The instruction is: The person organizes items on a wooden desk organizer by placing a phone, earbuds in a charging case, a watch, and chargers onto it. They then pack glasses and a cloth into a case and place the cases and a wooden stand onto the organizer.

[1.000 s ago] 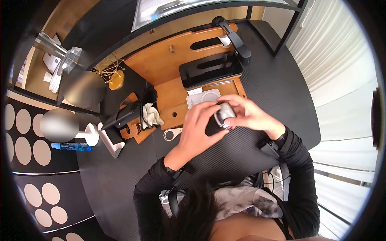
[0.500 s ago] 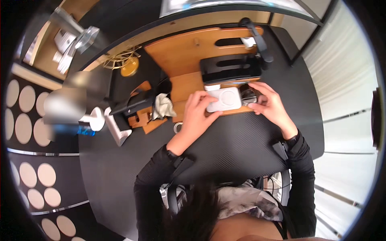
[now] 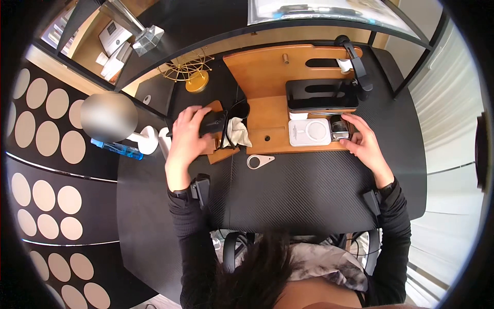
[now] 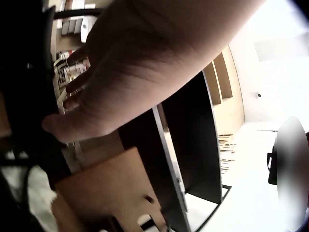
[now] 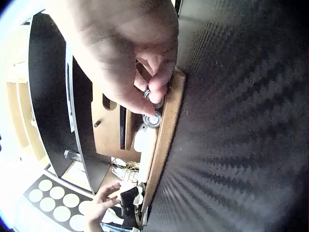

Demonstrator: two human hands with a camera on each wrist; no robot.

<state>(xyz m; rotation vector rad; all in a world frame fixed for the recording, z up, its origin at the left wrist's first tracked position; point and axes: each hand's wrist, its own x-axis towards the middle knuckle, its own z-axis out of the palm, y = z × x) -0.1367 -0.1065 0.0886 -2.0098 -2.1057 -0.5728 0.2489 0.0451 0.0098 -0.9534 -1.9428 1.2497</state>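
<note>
My right hand (image 3: 366, 149) pinches a small dark, shiny metallic object (image 3: 339, 127) between thumb and fingers, at the right end of the wooden stand's front ledge. In the right wrist view its round ringed end (image 5: 152, 119) shows under the right hand (image 5: 130, 53). Just left of it lies a white case (image 3: 310, 133) with a ring mark. Off to the left, my left hand (image 3: 186, 140) is beside a black object (image 3: 212, 122) on a small wooden holder, thumb and fingers spread at its near end. The left wrist view shows the left hand's (image 4: 130, 72) thumb against black material.
The wooden stand (image 3: 267, 110) bears a black slotted case (image 3: 321, 95). A pale cloth (image 3: 237, 133) hangs by the small holder, with a white ringed tag (image 3: 260, 161) on the desk nearby. Behind are a gold wire ornament (image 3: 196, 81) and black headset-like item (image 3: 355, 64); a blue bottle (image 3: 117, 149) stands left.
My left hand has let go of the white case and moved left to the black object. My right hand stays at the metallic object, which was first held between both hands, then set beside the case.
</note>
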